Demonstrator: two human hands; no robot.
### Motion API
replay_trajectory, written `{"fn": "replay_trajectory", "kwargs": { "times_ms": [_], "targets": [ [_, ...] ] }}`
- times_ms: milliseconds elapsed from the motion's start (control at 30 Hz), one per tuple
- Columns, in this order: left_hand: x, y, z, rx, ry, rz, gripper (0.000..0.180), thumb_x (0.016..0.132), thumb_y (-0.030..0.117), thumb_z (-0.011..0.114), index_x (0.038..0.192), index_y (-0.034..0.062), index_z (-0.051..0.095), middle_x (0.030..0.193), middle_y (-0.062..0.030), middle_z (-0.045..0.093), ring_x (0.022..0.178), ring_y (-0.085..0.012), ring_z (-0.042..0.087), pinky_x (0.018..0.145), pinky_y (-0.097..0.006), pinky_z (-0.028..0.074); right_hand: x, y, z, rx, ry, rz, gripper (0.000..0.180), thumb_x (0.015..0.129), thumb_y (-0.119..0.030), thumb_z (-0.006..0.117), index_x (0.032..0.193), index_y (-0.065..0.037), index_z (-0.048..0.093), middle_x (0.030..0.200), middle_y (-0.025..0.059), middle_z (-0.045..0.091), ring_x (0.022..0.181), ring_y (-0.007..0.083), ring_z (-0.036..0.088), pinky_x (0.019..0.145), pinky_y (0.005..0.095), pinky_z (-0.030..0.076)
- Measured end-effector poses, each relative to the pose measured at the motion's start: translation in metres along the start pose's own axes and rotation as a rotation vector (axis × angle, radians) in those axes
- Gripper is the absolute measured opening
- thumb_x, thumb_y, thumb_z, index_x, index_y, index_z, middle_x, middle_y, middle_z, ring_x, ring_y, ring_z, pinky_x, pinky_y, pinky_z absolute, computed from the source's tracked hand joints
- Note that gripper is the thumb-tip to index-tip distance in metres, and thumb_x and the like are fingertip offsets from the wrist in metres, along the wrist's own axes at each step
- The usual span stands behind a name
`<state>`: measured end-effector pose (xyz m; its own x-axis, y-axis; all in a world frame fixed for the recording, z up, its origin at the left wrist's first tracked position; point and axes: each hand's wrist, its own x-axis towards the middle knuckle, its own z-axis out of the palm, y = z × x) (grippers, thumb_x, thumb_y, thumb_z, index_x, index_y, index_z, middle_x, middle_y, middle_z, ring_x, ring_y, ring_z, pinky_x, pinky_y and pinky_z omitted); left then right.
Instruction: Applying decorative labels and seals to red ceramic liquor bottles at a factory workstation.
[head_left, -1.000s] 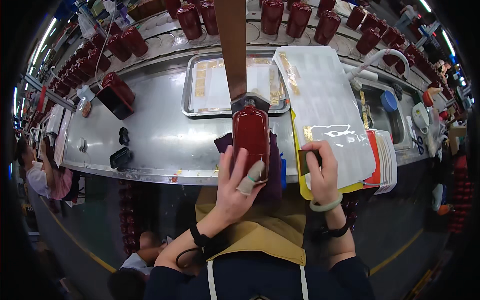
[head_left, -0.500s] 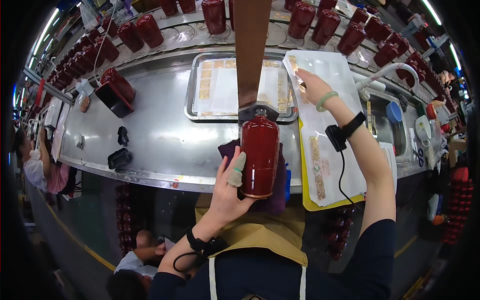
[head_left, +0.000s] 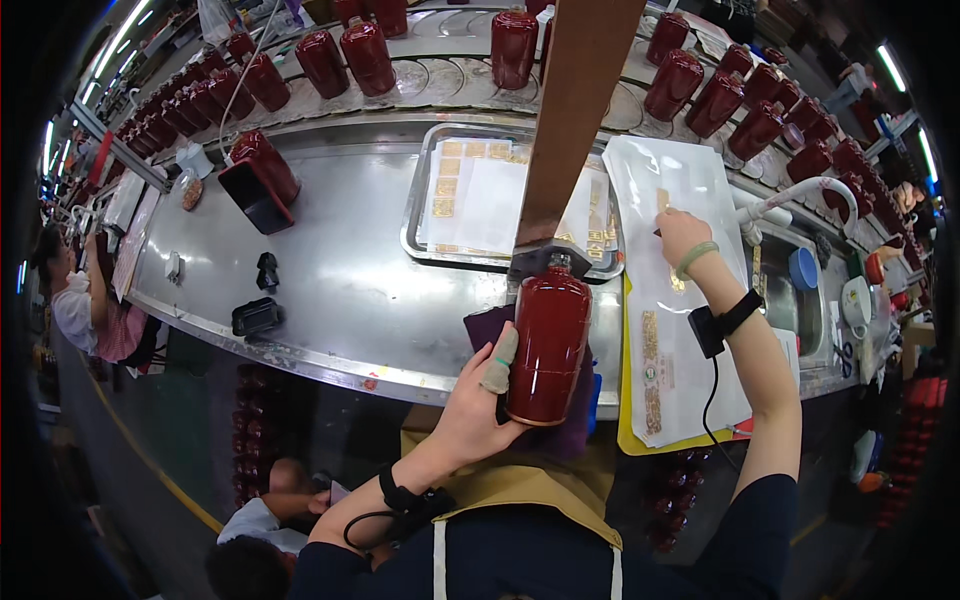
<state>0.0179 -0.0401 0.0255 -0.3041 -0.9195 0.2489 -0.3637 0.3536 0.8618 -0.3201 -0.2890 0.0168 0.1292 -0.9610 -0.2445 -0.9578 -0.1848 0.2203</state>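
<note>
My left hand [head_left: 476, 412] grips a glossy dark red bottle [head_left: 550, 350] by its left side and base, a pale cloth cover on one finger. The bottle leans neck-away against a dark fitting [head_left: 545, 256] below a brown post, with purple cloth [head_left: 487, 327] behind it. Over a stack of white sheets [head_left: 705, 400], my right hand [head_left: 686, 240] has its fingers curled into a pinch. Gold patterned pieces show just above and below that hand; whatever its fingertips hold is too small to tell. Nearer me on the sheets lies a long gold patterned strip [head_left: 652, 372].
A metal tray [head_left: 412, 225] with gold pieces on white paper stands behind the post. Left of it, a phone [head_left: 257, 198] leans on another red bottle. Red bottles line the far conveyor [head_left: 440, 97]. At right are a sink [head_left: 815, 330] and white faucet [head_left: 810, 187].
My right hand has moved from the sheets' far left corner nearer me and inward, its outstretched fingers now curled. The whole view has shifted; my left hand keeps its grip on the bottle.
</note>
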Motion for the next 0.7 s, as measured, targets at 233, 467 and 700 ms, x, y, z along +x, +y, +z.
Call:
{"fn": "replay_trajectory", "kwargs": {
  "times_ms": [233,467,700],
  "targets": [
    [-0.002,-0.005,0.000,0.079,0.000,0.011,0.108,0.076,0.015,0.087,0.163,-0.0028,0.026,0.158,-0.0245,0.045,0.139,-0.0405,0.050,0.115,-0.043,0.041,0.005,-0.041,-0.024,0.313,0.303,-0.239,0.022,0.093,-0.012,0.062,0.112,-0.013,0.073,0.111,0.0108,0.069,0.109,0.0324,0.067,0.090,0.0457,0.056],
    [-0.001,-0.005,0.000,0.097,0.016,0.025,0.106,0.076,0.014,0.087,0.162,-0.0023,0.027,0.156,-0.0237,0.047,0.137,-0.0394,0.052,0.112,-0.042,0.044,0.027,-0.076,-0.040,0.284,0.166,-0.153,0.029,0.093,-0.022,0.068,0.119,-0.011,0.074,0.115,0.0169,0.065,0.109,0.0355,0.066,0.093,0.0453,0.054],
    [-0.003,-0.004,0.000,0.106,0.022,0.006,0.102,0.077,0.015,0.087,0.160,-0.0029,0.031,0.149,-0.0233,0.053,0.133,-0.0380,0.056,0.111,-0.042,0.045,0.038,-0.078,-0.037,0.544,0.072,-0.226,0.029,0.093,-0.031,0.070,0.113,-0.012,0.078,0.111,0.0175,0.075,0.102,0.0356,0.072,0.090,0.0453,0.057]
  ]
}}
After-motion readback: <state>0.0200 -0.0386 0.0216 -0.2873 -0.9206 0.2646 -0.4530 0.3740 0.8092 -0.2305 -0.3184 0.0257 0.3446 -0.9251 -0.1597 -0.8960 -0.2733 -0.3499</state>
